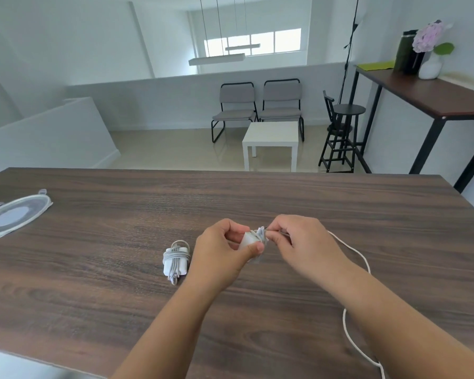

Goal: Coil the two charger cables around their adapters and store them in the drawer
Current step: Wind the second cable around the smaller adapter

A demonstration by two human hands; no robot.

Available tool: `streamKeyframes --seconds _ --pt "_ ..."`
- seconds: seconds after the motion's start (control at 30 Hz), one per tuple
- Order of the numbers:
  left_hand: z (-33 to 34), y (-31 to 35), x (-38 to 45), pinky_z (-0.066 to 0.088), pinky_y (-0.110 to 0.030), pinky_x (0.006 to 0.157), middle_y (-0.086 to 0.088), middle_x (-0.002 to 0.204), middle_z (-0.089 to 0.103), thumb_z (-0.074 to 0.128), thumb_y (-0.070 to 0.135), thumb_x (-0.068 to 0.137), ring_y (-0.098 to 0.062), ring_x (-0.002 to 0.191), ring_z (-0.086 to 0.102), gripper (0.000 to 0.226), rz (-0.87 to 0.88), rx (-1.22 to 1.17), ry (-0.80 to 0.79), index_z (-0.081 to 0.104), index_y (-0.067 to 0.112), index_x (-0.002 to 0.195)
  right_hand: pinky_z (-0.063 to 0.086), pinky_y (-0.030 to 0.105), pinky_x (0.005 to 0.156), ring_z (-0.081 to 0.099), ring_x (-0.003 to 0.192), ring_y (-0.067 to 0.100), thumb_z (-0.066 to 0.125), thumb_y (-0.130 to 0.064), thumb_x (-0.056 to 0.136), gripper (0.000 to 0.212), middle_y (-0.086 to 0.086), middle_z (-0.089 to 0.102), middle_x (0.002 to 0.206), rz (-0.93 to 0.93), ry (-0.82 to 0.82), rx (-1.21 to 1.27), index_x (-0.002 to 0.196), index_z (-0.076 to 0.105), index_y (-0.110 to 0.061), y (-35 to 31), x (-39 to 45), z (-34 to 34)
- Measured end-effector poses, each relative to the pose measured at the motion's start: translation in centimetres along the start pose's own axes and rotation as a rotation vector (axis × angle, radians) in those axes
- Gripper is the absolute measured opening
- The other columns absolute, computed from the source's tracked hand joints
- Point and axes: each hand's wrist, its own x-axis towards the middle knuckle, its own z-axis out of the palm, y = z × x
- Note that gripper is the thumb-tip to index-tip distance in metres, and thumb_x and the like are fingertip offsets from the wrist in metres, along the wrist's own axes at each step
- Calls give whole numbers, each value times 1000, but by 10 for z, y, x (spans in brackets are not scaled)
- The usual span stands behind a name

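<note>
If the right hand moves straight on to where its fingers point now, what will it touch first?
Probably the adapter held by the left hand; the right hand points left at it, pinching the cable.

It looked like a sparse office or waiting lounge: two grey chairs [257,108] stood behind a white side table [270,140], hanging strip lamps [216,59] overhead, a wood-grain worktop [230,192] in front.

The coiled charger [176,260] is located on the tabletop [257,195], just left of the left hand [219,251]. The second adapter [251,239] is held above the tabletop centre, between the left hand and the right hand [303,242]. Its cable [353,283] is routed rightward, then toward the near edge. A lid [14,214] is positioned at the far left edge.
</note>
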Motion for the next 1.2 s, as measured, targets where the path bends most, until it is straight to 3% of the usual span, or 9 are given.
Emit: streamKeyframes --seconds 0.13,0.27,0.4,0.63,0.73,0.93,1.03,1.1,1.2 --pt "6 -4 2 58 -27 64 5 77 72 85 27 68 -9 70 68 25 19 -33 116 66 26 85 39 19 60 54 65 6 61 -22 89 7 -13 62 68 52 54 135 86 68 -21 -4 -5 7" --pt "8 -3 8 61 -42 76 -17 94 69 76 15 81 -23 81 71 25 -174 -553 138 63 5 99 39 17 59 53 63 8 61 -17 89 9 -10 60 65 20 100 266 84 68 -18 -19 -17 18" --pt "7 -1 9 61 -38 76 -25 100 71 69 16 86 -29 86 71 34 -306 -860 119 60 -6 109 34 9 57 51 61 5 59 -21 87 11 -10 58 64 7 155 332 85 69 -18 -21 -27 34" --pt "5 0 4 59 -26 61 -14 88 73 66 20 88 -19 72 72 37 -325 -999 96 61 -7 113 38 12 61 54 60 7 64 -25 84 11 -9 62 66 -86 204 298 81 71 -17 -14 -30 39" --pt "5 3 2 60 -25 61 -10 81 74 67 22 86 -16 68 72 28 -331 -1012 79 65 -1 100 36 8 59 54 59 0 70 -15 83 5 -18 60 62 -25 199 401 81 74 -18 -6 -27 39" --pt "-1 4 1 57 -19 54 -2 71 72 65 30 80 -8 59 67 26 -338 -968 -119 67 8 93 44 17 55 54 51 3 71 -16 84 22 -8 64 57 132 -20 633 82 73 -37 9 -16 28" --pt "-3 1 0 56 -18 54 -1 70 71 66 30 75 -7 56 65 26 -295 -899 -199 65 10 90 45 21 57 54 54 5 72 -21 83 12 -10 66 60 132 -123 580 83 75 -33 18 -6 14" --pt "-7 -1 1 55 -18 54 -1 70 70 65 27 75 -7 56 64 25 -270 -872 -254 66 9 92 44 25 58 52 55 8 73 -26 82 5 -1 66 62 113 -186 530 84 76 -29 21 0 7" --pt "-12 -6 3 54 -18 58 -2 77 72 66 21 76 -8 62 64 21 -234 -808 -342 71 11 94 42 23 58 49 54 6 76 -32 79 1 3 64 61 99 -214 432 78 75 -31 23 6 1"
